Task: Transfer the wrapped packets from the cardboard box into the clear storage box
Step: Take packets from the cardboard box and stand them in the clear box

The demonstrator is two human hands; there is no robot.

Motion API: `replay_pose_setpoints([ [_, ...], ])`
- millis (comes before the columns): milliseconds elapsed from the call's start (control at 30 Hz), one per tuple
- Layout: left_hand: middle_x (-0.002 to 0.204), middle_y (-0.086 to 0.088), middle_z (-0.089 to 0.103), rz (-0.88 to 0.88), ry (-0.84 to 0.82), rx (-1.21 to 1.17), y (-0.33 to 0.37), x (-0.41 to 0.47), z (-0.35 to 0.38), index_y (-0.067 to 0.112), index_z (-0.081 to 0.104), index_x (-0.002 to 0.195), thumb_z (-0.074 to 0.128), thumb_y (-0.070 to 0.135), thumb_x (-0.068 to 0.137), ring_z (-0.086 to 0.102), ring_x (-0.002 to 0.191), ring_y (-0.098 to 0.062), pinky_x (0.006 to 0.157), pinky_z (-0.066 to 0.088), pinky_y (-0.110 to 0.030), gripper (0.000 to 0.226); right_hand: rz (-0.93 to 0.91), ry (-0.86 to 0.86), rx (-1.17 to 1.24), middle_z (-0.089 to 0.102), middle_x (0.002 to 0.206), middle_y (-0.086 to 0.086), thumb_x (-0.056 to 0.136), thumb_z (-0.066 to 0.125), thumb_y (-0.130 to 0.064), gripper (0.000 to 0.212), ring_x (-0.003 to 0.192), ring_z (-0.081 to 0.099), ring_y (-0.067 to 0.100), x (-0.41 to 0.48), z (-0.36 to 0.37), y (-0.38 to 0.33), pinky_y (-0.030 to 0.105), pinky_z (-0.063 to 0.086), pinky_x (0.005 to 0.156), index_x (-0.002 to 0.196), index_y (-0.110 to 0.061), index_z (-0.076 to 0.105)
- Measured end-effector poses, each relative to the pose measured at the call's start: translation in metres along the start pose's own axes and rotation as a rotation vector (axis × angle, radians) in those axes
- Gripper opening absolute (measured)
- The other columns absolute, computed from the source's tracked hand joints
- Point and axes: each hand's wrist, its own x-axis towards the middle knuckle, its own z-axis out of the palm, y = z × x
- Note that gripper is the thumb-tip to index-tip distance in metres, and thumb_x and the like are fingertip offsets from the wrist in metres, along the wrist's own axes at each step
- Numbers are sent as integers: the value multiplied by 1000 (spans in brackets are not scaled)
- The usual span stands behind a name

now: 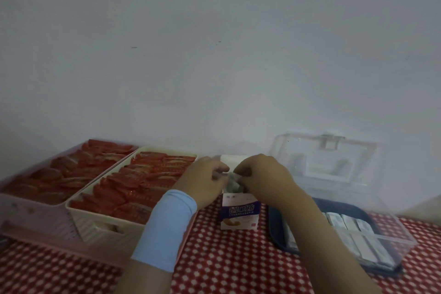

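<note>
A small white and purple cardboard box (pixel 239 213) stands upright on the red checked tablecloth, its top open. Both hands are at its opening. My left hand (pixel 205 180), with a light blue wristband, and my right hand (pixel 262 174) pinch a bunch of crinkled wrapped packets (pixel 232 185) sticking out of the box top. To the right stands the clear storage box (pixel 391 241) with a dark blue base and its lid (pixel 327 157) swung up against the wall. Several white wrapped packets (pixel 350 224) lie inside it.
On the left sit a cream basket (pixel 95 227) and a pink tray (pixel 35 219), both filled with red wrapped packets. A white wall rises just behind the table. The checked tablecloth (pixel 226 262) shows between the containers, in front of the cardboard box.
</note>
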Motion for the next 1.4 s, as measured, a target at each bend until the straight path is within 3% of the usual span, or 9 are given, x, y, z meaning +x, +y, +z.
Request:
replay_pose_setpoints([
  [267,100,6,56,24,118,45,5,3,13,32,65,82,67,36,88,58,89,-9,86,51,-30,7,-9,77,211,73,94,-14,95,60,-26,20,82,64,2,-8,-1,11,25,57,71,102,-34,76],
  [367,100,7,57,21,125,41,5,3,13,38,59,75,68,33,88,59,89,-9,86,52,-31,16,-25,49,241,74,94,-13,94,62,-28,18,84,65,2,-8,-1,12,26,58,74,102,-33,77],
  [533,97,11,55,-5,76,18,6,3,9,37,61,80,69,38,87,58,90,-8,81,48,-24,10,-29,190,289,67,83,-21,96,62,-35,9,81,61,-1,-7,-4,15,24,53,72,91,-37,70],
  [667,100,14,60,-16,127,-68,6,3,5,25,71,104,60,27,95,59,93,-4,75,40,-13,14,-14,297,395,69,86,-18,97,61,-34,10,83,63,2,-9,-11,16,30,56,75,91,-35,68],
  [800,98,8,71,-54,208,-389,13,3,-6,22,70,98,62,25,95,65,92,-9,80,51,-21,9,-33,322,609,70,80,-11,96,63,-22,14,76,64,6,-12,-20,13,28,56,72,87,-30,69],
  [867,92,-1,73,-109,105,-645,21,-1,-12,16,70,94,63,22,95,66,84,-16,74,55,-26,9,-73,271,762,73,79,-6,94,65,-14,15,70,65,6,-14,-25,9,23,55,68,89,-25,73],
  [1033,110,-21,69,-180,-276,-1195,25,-9,-13,-7,62,121,68,24,88,67,95,-30,82,59,-41,46,-162,115,1015,72,69,-5,96,59,0,17,58,62,1,-23,-34,0,9,44,52,103,-6,73],
  [1233,92,-11,73,-179,-315,-1347,24,-9,-9,6,76,102,64,27,82,69,71,-18,60,56,-30,31,-191,13,1099,71,70,-4,90,67,2,22,61,63,3,-27,-40,2,9,46,58,109,-8,74],
  [1400,90,-17,73,-155,-348,-1353,30,-13,-9,0,75,95,72,22,81,73,76,-24,66,60,-33,26,-173,11,1090,69,72,-5,91,65,2,27,66,65,-1,-28,-41,1,10,48,60,115,-9,72],
])
